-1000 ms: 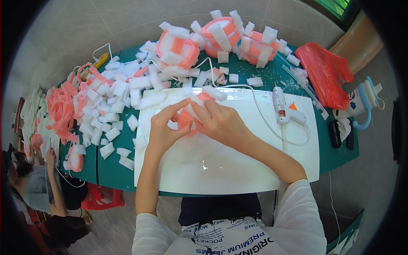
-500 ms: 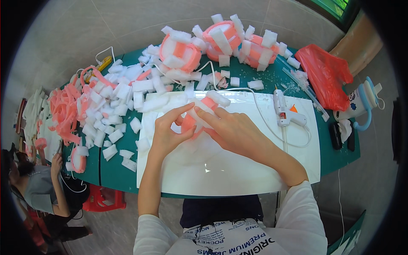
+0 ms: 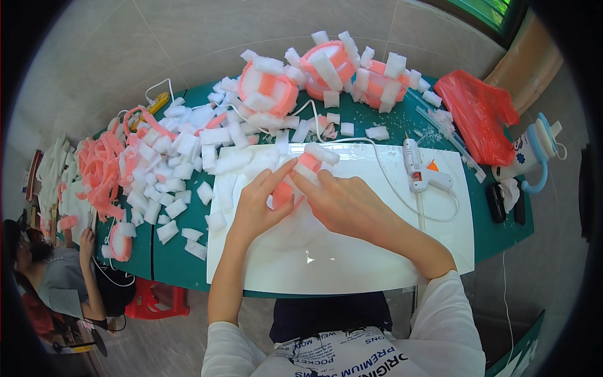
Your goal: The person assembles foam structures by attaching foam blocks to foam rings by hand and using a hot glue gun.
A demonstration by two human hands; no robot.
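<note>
Over the white sheet [image 3: 352, 264], a pink and white foam piece [image 3: 308, 163] is held between my two hands. Its pink bands alternate with white foam blocks, and one white block sticks out at the upper right. My left hand [image 3: 260, 200] grips the piece from the left, thumb and index finger curled round it. From the right, my right hand [image 3: 344, 202] presses on it with the fingertips; its lower fingers are partly hidden. To the right, a white hot glue gun [image 3: 414, 166] rests on the sheet, its cord looping beside it.
White foam blocks [image 3: 166, 232] and pink foam strips [image 3: 99, 166] heap on the left. Assembled pink and white foam rounds [image 3: 269, 88] stand at the back. A red plastic bag [image 3: 474, 116], bottle [image 3: 524, 157] and black case [image 3: 495, 202] sit right. Another person [image 3: 59, 276] works at far left.
My fingers have shifted slightly on the foam piece, with the right hand's fingers now more bent over it. The whole view has tilted a little.
</note>
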